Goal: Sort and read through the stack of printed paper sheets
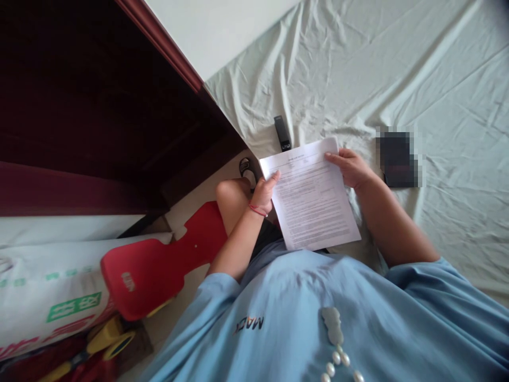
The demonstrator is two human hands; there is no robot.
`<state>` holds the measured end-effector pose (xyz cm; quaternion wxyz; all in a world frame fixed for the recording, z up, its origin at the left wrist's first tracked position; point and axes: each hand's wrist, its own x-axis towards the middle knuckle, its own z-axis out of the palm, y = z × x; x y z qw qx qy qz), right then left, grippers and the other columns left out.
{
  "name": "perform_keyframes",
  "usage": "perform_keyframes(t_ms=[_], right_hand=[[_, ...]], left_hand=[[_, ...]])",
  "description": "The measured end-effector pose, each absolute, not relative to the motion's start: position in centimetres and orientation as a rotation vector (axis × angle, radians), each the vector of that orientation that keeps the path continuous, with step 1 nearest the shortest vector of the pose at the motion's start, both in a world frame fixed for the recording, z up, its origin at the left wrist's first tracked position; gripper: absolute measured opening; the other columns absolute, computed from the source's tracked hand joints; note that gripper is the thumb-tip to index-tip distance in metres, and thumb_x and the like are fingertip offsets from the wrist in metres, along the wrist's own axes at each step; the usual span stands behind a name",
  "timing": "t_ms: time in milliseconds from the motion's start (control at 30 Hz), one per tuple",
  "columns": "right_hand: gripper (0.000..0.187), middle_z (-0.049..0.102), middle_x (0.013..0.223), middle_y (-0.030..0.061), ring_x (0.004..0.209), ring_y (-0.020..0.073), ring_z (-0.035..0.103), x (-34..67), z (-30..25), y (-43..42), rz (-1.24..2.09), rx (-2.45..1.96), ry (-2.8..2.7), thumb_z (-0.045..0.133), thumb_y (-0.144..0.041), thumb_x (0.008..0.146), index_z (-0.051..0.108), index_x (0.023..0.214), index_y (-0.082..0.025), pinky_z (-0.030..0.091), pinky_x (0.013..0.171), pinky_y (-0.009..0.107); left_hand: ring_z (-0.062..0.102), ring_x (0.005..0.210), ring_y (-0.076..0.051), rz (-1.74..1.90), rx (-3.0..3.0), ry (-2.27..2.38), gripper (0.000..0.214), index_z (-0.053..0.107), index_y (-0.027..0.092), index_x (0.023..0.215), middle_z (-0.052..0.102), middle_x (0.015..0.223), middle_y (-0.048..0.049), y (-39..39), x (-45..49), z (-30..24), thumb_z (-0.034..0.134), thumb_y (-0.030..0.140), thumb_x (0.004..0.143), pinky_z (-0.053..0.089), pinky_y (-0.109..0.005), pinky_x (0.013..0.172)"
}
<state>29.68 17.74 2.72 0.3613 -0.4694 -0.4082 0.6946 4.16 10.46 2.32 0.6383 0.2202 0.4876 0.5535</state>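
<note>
Printed sheets of paper (pixel 314 207), possibly a small stack, are held up in front of my lap with the text facing me. My left hand (pixel 265 192) grips the left edge, its thumb on the front and a red cord round the wrist. At the upper right edge my right hand (pixel 350 165) pinches the paper, thumb on top and fingers mostly behind. Just beyond the top edge a black stapler-like object (pixel 282 132) lies on the pale sheet, its near end close to the paper. The small print is too fine to read.
A pale wrinkled bed sheet (pixel 449 79) spreads ahead and right, with a dark pixelated rectangle (pixel 400 159) on it. Dark wooden furniture (pixel 79 106) stands at the left. Below it are a red board-like seat (pixel 143 270) and a white printed sack (pixel 40 286).
</note>
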Motion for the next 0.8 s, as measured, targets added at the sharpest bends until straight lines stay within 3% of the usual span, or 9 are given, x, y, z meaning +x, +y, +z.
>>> perform_keyframes(t_ms=[300, 400, 500, 567, 667, 800], right_hand=[[0.058, 0.081, 0.086, 0.0070, 0.082, 0.0289, 0.079, 30.2, 3.2, 16.6, 1.883, -1.124, -1.065, 0.097, -0.072, 0.061, 0.078, 0.088, -0.025, 0.067, 0.079, 0.043], [0.065, 0.083, 0.102, 0.0066, 0.094, 0.0299, 0.079, 30.5, 3.7, 16.7, 1.727, -1.134, -1.195, 0.091, -0.073, 0.069, 0.080, 0.115, -0.028, 0.066, 0.084, 0.045], [0.075, 0.079, 0.134, 0.0067, 0.110, 0.0296, 0.076, 30.6, 4.6, 17.2, 1.357, -1.189, -1.433, 0.078, -0.070, 0.086, 0.064, 0.151, -0.035, 0.064, 0.092, 0.047], [0.072, 0.072, 0.148, 0.0084, 0.116, 0.0298, 0.074, 30.8, 5.4, 17.7, 1.108, -1.241, -1.633, 0.067, -0.063, 0.097, 0.053, 0.163, -0.036, 0.062, 0.096, 0.049], [0.059, 0.071, 0.150, 0.0118, 0.123, 0.0332, 0.072, 31.0, 6.7, 18.5, 0.819, -1.231, -1.956, 0.056, -0.050, 0.104, 0.060, 0.160, -0.030, 0.058, 0.102, 0.055], [0.046, 0.077, 0.138, 0.0118, 0.132, 0.0362, 0.069, 31.0, 7.9, 19.2, 0.649, -1.174, -2.256, 0.048, -0.046, 0.109, 0.079, 0.136, -0.027, 0.050, 0.115, 0.061]], left_hand=[[0.079, 0.117, -0.036, 1.219, 0.608, 1.125, 0.053, 0.086, 0.019, 0.099, 0.086, 0.110, -0.0109, 8.9, 3.6, 3.0, 0.106, 0.045, 0.057, 0.058, -0.051, 0.112], [0.079, 0.115, -0.035, 1.187, 0.663, 1.129, 0.053, 0.086, 0.019, 0.098, 0.086, 0.110, -0.0109, 8.5, 3.6, 3.2, 0.107, 0.041, 0.055, 0.060, -0.050, 0.111], [0.079, 0.116, -0.036, 1.182, 0.655, 1.142, 0.055, 0.086, 0.018, 0.098, 0.086, 0.110, -0.0115, 8.3, 3.7, 3.1, 0.108, 0.040, 0.053, 0.059, -0.051, 0.112], [0.078, 0.117, -0.036, 1.177, 0.643, 1.140, 0.056, 0.085, 0.018, 0.099, 0.086, 0.111, -0.0115, 8.2, 3.8, 2.9, 0.108, 0.040, 0.053, 0.059, -0.052, 0.113], [0.078, 0.120, -0.037, 1.165, 0.637, 1.115, 0.056, 0.085, 0.018, 0.100, 0.086, 0.111, -0.0116, 8.3, 3.9, 2.7, 0.108, 0.039, 0.053, 0.059, -0.054, 0.113], [0.079, 0.115, -0.037, 1.153, 0.635, 1.107, 0.053, 0.086, 0.018, 0.097, 0.086, 0.109, -0.0115, 8.3, 4.0, 2.4, 0.108, 0.040, 0.054, 0.062, -0.053, 0.108]])
